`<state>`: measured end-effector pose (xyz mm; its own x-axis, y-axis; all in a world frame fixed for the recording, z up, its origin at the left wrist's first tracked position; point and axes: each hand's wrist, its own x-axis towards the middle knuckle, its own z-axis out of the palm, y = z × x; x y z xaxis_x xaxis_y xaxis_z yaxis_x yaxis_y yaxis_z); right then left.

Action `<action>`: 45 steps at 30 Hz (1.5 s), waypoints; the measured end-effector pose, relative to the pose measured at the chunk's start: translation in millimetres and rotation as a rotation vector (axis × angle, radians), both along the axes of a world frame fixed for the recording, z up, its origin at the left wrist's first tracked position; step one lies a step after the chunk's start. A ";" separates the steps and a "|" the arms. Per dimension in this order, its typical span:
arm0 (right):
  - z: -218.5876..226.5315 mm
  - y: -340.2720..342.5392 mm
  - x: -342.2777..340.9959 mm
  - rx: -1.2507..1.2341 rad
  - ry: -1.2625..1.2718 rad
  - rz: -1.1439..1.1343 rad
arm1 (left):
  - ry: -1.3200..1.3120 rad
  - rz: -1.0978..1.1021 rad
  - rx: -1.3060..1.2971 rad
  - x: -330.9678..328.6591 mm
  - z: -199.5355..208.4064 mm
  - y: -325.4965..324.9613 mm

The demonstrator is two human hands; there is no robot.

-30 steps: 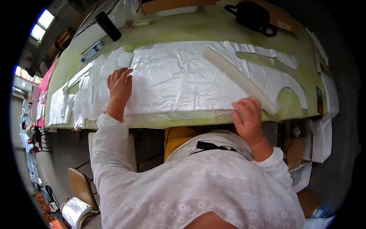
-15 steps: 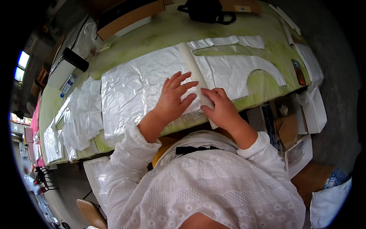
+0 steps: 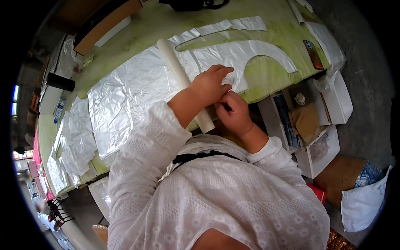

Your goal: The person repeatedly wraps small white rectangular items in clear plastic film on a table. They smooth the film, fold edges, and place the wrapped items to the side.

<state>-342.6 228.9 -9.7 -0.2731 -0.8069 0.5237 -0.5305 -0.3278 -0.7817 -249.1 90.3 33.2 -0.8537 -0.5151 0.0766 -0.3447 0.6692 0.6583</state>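
A silvery-white plastic film sheet (image 3: 125, 89) lies on the table, its right part cut in a curve like an apron's strap. Across it slants a pale tube (image 3: 173, 62), its near end sticking out toward my waist. My left hand (image 3: 210, 84) reaches over this tube, wrist above it, fingers stretched to the right and thumb apart below them. Just below its thumb, my right hand (image 3: 234, 112) is closed with curled fingers, right of the tube and close to the table's front edge. Whatever it may pinch is hidden.
A phone (image 3: 312, 55) lies at the table's right edge. Folded plastic pieces (image 3: 79, 133), a bottle (image 3: 59, 109) and a black cylinder (image 3: 61, 82) are at left. A cardboard box (image 3: 104, 27) stands at the back left. White bins (image 3: 318, 154) stand below at right.
My left hand has crossed over the tube to the right. My right hand has come off the tube and curled up beside it. The whole view has shifted.
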 end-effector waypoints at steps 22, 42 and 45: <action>-2.5 2.5 -41.0 -0.084 -0.027 -0.172 | -0.084 0.315 0.538 -16.7 -25.7 -34.2; 14.0 -42.3 -98.2 -0.005 0.413 0.032 | 0.180 0.423 1.001 -12.8 -13.8 -30.5; -9.1 -65.2 -113.9 0.093 0.487 -0.143 | 0.135 0.347 0.962 -10.3 -27.4 -36.8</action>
